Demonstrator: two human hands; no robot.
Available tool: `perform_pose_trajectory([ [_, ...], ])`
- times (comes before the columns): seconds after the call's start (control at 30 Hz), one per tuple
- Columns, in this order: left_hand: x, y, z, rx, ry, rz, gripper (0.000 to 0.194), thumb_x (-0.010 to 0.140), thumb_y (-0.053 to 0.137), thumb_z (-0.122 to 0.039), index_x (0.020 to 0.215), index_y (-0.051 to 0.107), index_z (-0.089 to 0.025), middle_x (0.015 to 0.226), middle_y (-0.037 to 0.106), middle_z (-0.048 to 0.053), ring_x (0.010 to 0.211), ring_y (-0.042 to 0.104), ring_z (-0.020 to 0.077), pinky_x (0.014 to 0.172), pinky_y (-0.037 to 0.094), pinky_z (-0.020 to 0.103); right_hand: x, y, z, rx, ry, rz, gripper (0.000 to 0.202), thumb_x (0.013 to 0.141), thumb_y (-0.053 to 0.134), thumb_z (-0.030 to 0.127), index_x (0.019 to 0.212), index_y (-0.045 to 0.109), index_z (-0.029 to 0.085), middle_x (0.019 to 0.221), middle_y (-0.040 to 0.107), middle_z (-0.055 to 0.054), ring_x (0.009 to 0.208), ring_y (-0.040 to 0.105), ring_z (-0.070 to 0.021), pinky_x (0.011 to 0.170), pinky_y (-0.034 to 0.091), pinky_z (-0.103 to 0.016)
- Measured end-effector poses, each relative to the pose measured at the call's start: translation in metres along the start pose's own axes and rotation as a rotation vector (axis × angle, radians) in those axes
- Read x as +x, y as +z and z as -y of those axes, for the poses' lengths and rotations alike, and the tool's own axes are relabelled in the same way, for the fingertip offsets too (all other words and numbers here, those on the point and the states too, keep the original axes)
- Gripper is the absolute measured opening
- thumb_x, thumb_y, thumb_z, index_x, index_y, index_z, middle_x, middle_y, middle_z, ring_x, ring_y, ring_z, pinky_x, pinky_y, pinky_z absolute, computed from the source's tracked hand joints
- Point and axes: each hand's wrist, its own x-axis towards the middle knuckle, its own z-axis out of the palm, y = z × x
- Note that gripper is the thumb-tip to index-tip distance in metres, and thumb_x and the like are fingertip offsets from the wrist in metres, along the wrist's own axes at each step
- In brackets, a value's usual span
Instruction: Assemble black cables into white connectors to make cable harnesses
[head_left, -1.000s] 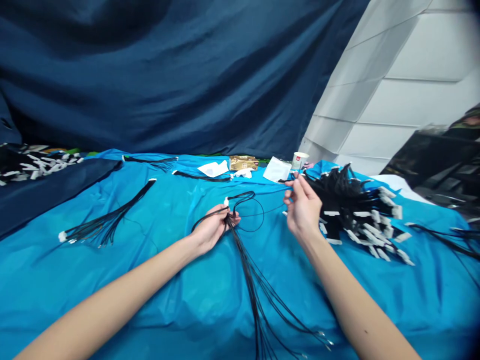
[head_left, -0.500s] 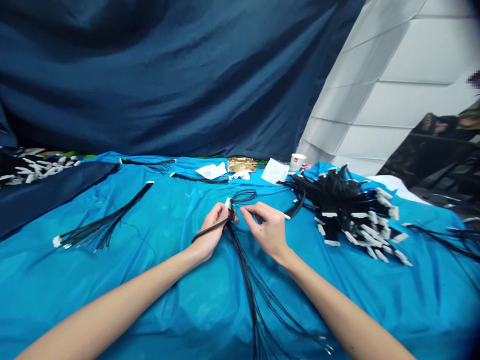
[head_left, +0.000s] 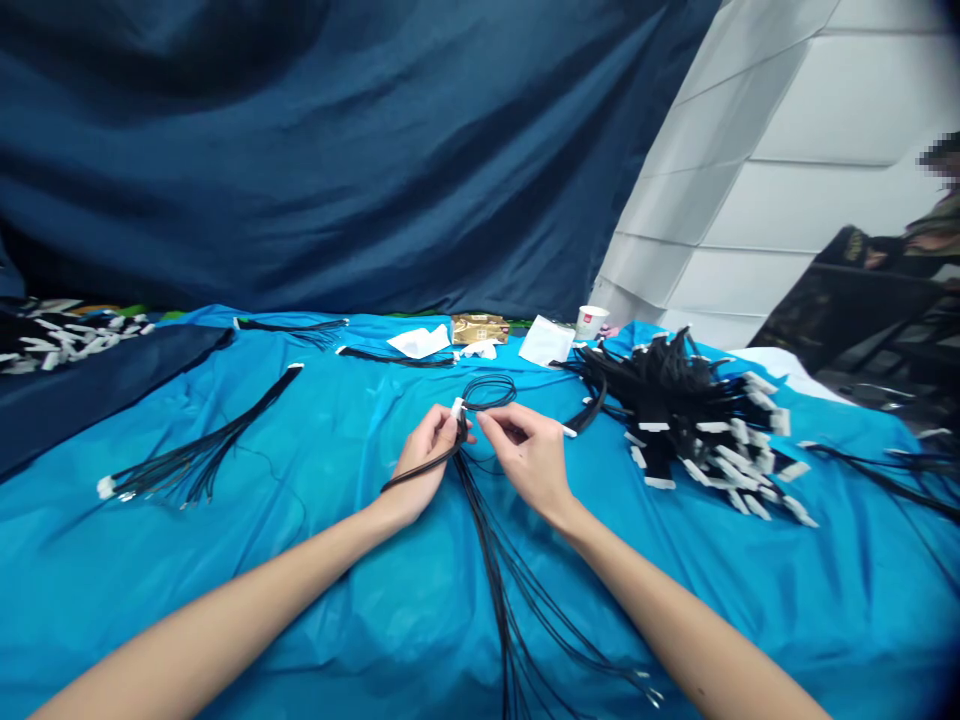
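Black Wires in Hand

Held black wires (head_left: 484,530) in curled fingers of left hand (head_left: 422,468), with white connector (head_left: 457,407) at their tips and slender strands fanned below. Set right hand (head_left: 534,456) just beside them, fingertips apparently nearly closed; could not tell about any hold. Showed smooth, round loops (head_left: 490,380) just beyond both sets of fingers, above creased, glossy blue sheet (head_left: 360,620). Likely risked tangling through overlapping strands, or slipping through loosened left fingers.

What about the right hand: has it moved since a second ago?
Yes. The right hand has moved left and nearer the wearer: its fingertips, just in front of the paper cup before, now sit close to the left hand.
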Motion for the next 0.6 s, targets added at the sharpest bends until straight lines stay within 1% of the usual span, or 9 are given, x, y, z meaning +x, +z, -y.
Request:
perform_pose_trajectory([
  [0.17, 0.0, -0.0012, 0.0009, 0.027, -0.007, -0.004, 0.026, 0.083, 0.043, -0.04, 0.089, 0.055, -0.017, 0.085, 0.063, 0.004, 0.079, 0.054, 0.0154, 0.076, 0.037, 0.023, 0.0001, 0.0004, 0.001, 0.09, 0.113, 0.028, 0.019, 0.077, 0.055, 0.028, 0.065, 0.065, 0.016, 0.063, 0.064, -0.002, 0.055, 0.052, -0.0118, 0.053, 0.04, -0.023],
  [0.33, -0.0005, -0.0021, -0.0014, 0.103, 0.001, -0.007, 0.025, 0.083, 0.044, -0.039, 0.086, 0.056, -0.018, 0.082, 0.063, 0.003, 0.076, 0.053, 0.0146, 0.072, 0.037, 0.022, 0.0004, 0.0024, -0.0013, 0.201, 0.236, 0.063, 0.02, 0.075, 0.057, 0.032, 0.065, 0.065, 0.016, 0.063, 0.065, -0.002, 0.058, 0.055, -0.0126, 0.055, 0.042, -0.023],
  [0.53, 0.0002, -0.0034, -0.0048, 0.198, 0.011, -0.019, 0.025, 0.081, 0.046, -0.04, 0.081, 0.057, -0.018, 0.075, 0.06, 0.001, 0.07, 0.051, 0.0145, 0.065, 0.035, 0.021, 0.0005, 0.0051, -0.0013, 0.237, 0.293, 0.046, 0.02, 0.074, 0.055, 0.03, 0.067, 0.066, 0.014, 0.061, 0.064, -0.002, 0.053, 0.051, -0.011, 0.052, 0.041, -0.022],
  [0.6, 0.0011, -0.0047, -0.0055, 0.225, 0.009, -0.002, 0.026, 0.081, 0.045, -0.04, 0.082, 0.058, -0.018, 0.077, 0.06, 0.001, 0.072, 0.051, 0.0152, 0.067, 0.035, 0.022, 0.0007, 0.0059, 0.0, 0.257, 0.304, 0.047, 0.019, 0.074, 0.055, 0.029, 0.066, 0.065, 0.014, 0.059, 0.063, -0.001, 0.052, 0.05, -0.0103, 0.05, 0.04, -0.021],
])
